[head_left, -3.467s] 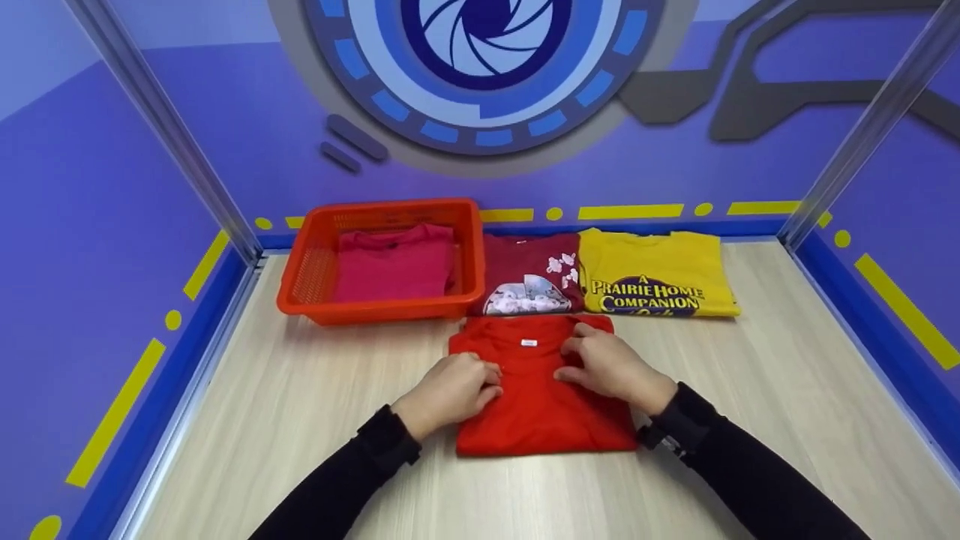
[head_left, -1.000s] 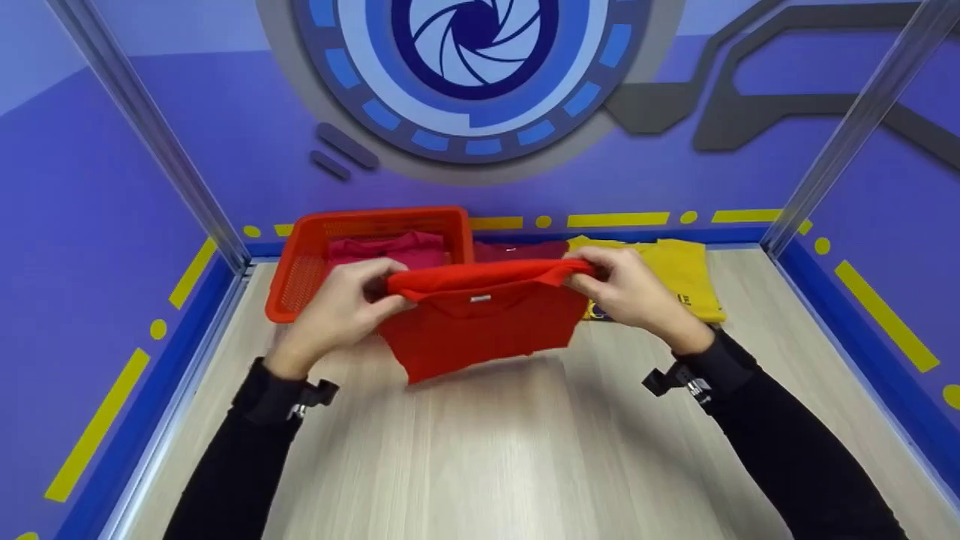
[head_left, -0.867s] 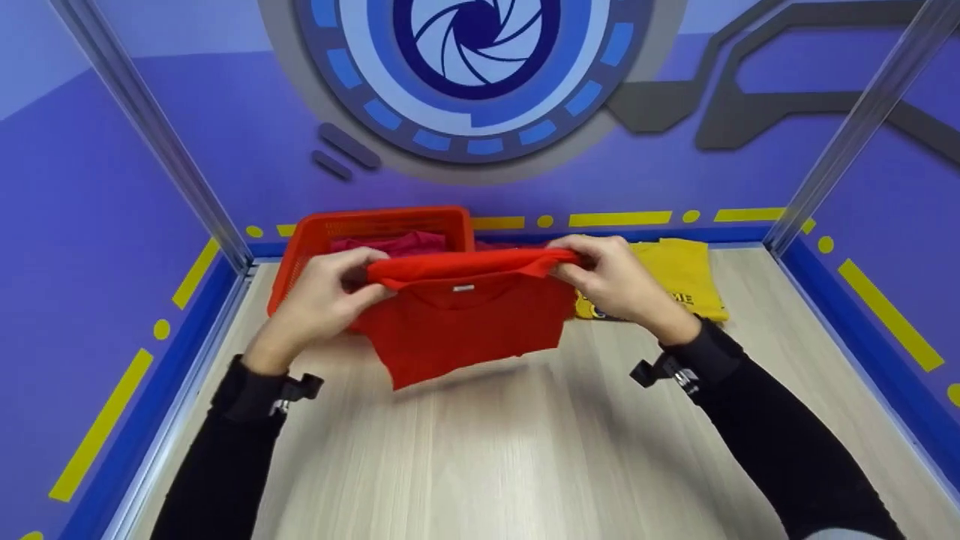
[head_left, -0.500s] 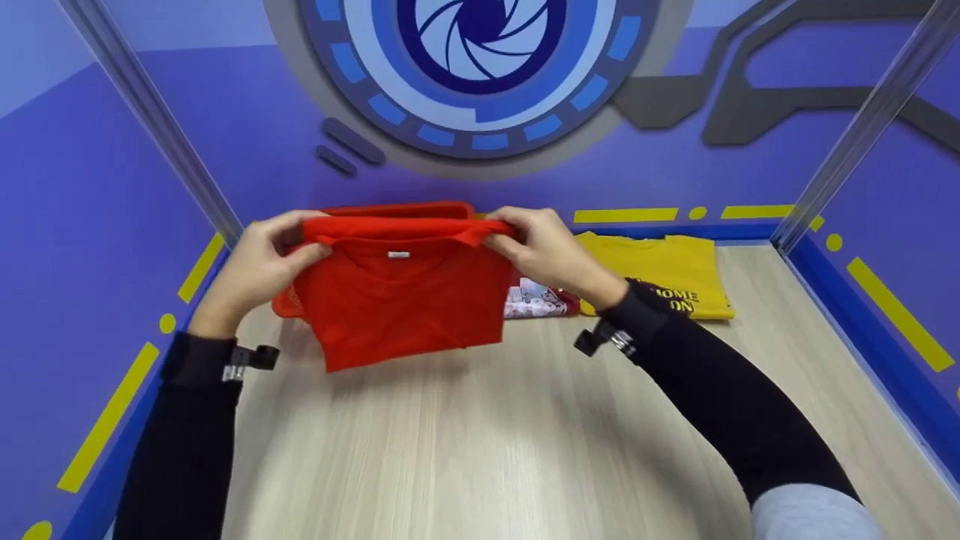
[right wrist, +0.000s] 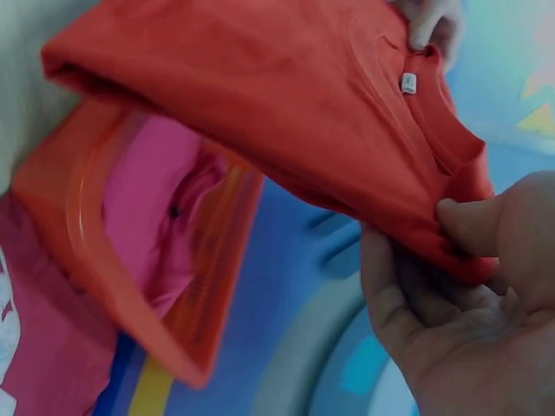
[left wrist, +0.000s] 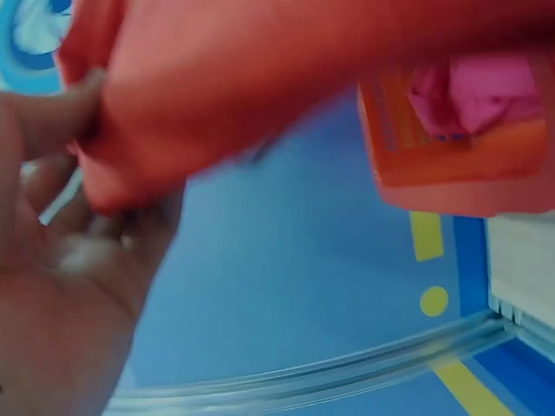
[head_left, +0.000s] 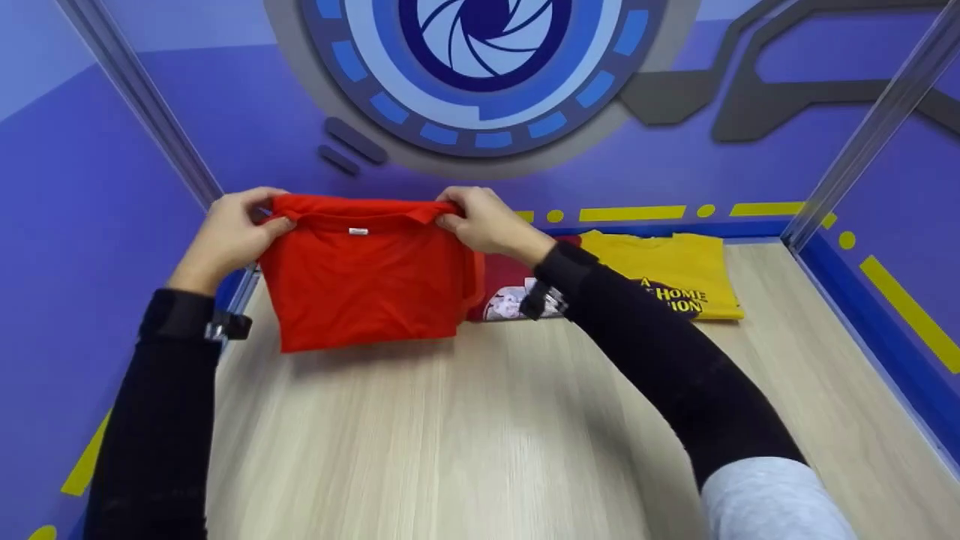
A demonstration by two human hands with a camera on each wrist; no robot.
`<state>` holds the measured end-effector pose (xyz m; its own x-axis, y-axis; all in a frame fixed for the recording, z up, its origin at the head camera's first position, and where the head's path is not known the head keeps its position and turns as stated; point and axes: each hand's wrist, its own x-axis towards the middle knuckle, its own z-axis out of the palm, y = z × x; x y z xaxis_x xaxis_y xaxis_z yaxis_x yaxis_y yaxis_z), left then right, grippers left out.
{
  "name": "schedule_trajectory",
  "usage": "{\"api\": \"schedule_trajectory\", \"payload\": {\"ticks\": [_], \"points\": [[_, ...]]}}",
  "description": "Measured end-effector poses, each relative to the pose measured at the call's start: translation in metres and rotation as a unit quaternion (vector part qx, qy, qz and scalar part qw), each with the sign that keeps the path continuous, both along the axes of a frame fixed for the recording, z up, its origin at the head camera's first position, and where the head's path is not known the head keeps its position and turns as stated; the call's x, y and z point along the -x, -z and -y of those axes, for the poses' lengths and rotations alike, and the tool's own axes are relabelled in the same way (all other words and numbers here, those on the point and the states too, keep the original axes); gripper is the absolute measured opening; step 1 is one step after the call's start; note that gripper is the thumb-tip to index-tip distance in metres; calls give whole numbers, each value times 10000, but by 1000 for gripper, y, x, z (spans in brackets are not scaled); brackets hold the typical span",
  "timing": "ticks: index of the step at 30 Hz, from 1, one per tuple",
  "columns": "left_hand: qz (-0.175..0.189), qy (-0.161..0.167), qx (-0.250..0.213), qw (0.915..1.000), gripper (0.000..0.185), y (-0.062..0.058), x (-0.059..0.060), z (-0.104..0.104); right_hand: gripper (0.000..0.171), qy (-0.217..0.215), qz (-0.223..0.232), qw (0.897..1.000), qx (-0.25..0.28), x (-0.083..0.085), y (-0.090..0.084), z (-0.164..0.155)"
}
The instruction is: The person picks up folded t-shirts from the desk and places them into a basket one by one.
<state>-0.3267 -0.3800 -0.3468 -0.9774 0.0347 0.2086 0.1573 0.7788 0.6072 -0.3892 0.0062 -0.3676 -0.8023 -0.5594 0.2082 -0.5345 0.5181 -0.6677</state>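
Observation:
A folded red T-shirt [head_left: 367, 285] hangs in the air between both hands, its white neck label facing the head camera. My left hand [head_left: 229, 236] pinches its upper left corner, thumb in front and fingers behind. At the upper right corner my right hand [head_left: 487, 221] pinches it the same way. Behind and below the shirt stands an orange-red plastic basket [right wrist: 82, 199], almost wholly hidden in the head view. Both wrist views show a folded pink shirt [right wrist: 152, 208] lying inside it. The red shirt is above the basket and apart from it in the right wrist view.
Right of the basket lies a folded maroon shirt [head_left: 506, 281] with a white print, partly covered by the right forearm. Beside it is a folded yellow shirt [head_left: 667, 262] with lettering. Purple-blue panels [head_left: 247, 127] wall in the wooden table [head_left: 480, 442] at the back and sides.
The red shirt lay on the table under both hands, then was lifted. Both hands have carried it left and toward the back wall, where it now covers the basket from the head camera.

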Motion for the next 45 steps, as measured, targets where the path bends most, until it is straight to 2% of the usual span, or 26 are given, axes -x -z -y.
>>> {"api": "schedule_trajectory", "payload": {"ticks": [4, 7, 10, 14, 22, 26, 30, 33, 38, 45], "points": [[253, -112, 624, 9977, 34, 3, 27, -10, 20, 344, 23, 9988, -335, 32, 17, 15], [425, -169, 998, 9940, 36, 10, 45, -17, 21, 615, 37, 9971, -448, 49, 30, 22], [376, -296, 1307, 9903, 35, 19, 58, -22, 23, 783, -96, 9951, -599, 61, 41, 27], [322, -518, 1518, 9865, 38, 33, 70, -29, 25, 810, -478, 9906, -993, 70, 52, 33], [684, -774, 1565, 9823, 46, 63, 82, -31, 27, 520, -719, 9835, -1578, 77, 67, 37], [692, -823, 1506, 9827, 49, 73, 87, -33, 24, 570, -787, 9806, -1704, 80, 76, 39], [631, -800, 1692, 9803, 45, 82, 90, -36, 21, 529, -1112, 9741, -1897, 79, 87, 43], [722, -786, 1916, 9757, 35, 83, 92, -38, 19, 491, -1443, 9635, -2199, 78, 91, 46], [1071, -680, 1997, 9716, 30, 85, 95, -40, 18, 711, -1657, 9455, -2711, 76, 97, 46], [1332, -600, 1767, 9734, 45, 78, 101, -38, 20, 913, -1764, 9392, -2802, 82, 99, 46]]}}
